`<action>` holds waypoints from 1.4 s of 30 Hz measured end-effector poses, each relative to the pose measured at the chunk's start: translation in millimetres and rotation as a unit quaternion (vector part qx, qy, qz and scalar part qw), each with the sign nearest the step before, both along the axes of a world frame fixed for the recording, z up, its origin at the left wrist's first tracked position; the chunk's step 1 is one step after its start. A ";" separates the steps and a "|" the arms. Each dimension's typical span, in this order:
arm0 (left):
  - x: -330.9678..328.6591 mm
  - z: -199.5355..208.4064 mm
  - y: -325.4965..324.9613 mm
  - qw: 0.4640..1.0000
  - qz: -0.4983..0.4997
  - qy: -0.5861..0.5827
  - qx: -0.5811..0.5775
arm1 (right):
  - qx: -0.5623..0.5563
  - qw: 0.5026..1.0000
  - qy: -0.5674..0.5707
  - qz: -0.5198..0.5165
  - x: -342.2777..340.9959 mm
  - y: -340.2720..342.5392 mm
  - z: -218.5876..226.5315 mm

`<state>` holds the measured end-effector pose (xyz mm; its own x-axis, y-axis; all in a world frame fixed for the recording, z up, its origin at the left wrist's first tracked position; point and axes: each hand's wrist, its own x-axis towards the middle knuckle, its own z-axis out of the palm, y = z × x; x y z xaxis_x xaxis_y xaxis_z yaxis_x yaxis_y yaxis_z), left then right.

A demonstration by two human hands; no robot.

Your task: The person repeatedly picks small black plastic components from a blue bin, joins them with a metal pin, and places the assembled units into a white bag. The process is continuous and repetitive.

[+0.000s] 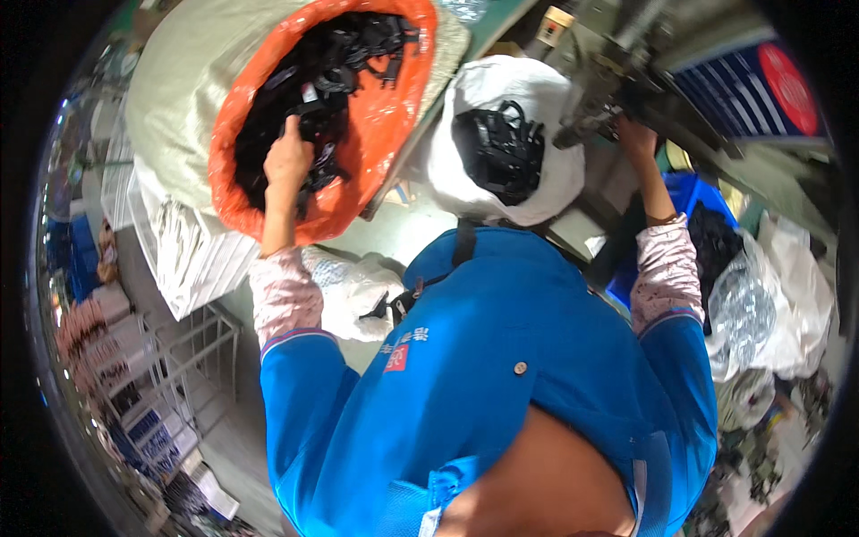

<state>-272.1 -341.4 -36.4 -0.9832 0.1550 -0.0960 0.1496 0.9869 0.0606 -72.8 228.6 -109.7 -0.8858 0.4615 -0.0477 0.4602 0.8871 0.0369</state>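
My left hand reaches over the rim of a large sack lined with orange plastic. Its fingers are closed at the black plastic parts heaped inside, pinching one of them. On the far right my right hand is up against a metal machine; the machine hides most of its fingers, so whether they grip anything does not show. Between the hands stands a white sack with its mouth turned open, holding more black plastic parts.
A blue crate with dark material sits beneath my right forearm, beside clear and white plastic bags. At left are stacked white sheets and a white metal rack. A white bag lies below the orange liner.
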 end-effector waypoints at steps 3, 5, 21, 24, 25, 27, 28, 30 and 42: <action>3.1 4.7 -20.6 0.997 -0.017 -0.032 0.069 | -0.473 0.843 0.250 -0.056 22.2 -12.5 14.1; 10.3 9.6 -43.0 0.971 0.042 -0.066 0.226 | -0.655 0.684 0.316 -0.061 34.6 -73.7 88.1; 82.0 45.2 22.0 0.775 0.024 0.068 0.628 | -0.855 0.319 0.388 -0.124 20.6 -145.4 128.4; 92.9 32.6 59.5 0.699 -0.022 -0.026 0.714 | -0.868 0.265 0.394 -0.143 12.6 -147.3 120.4; 102.5 34.4 85.7 0.668 -0.025 -0.080 0.740 | -0.852 0.289 0.406 -0.159 11.1 -147.3 121.0; 136.2 52.8 141.3 0.618 -0.026 -0.191 0.762 | -0.797 0.379 0.435 -0.176 9.2 -151.1 122.4; 149.0 57.2 162.8 0.596 -0.023 -0.245 0.764 | -0.714 0.488 0.485 -0.130 6.9 -156.7 117.4; 160.2 41.8 190.5 0.554 -0.013 -0.351 0.755 | -0.331 0.743 0.581 0.030 9.6 -155.8 107.6; 258.6 15.4 304.5 0.626 -0.060 -0.480 0.611 | -0.089 0.923 0.356 -0.113 272.4 -29.6 50.8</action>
<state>-13.5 -36.9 -21.0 -0.5373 0.7569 -0.3721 -0.4667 0.1007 0.8787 199.6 199.0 -58.9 -0.6042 0.6789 0.4171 0.4858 0.7288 -0.4826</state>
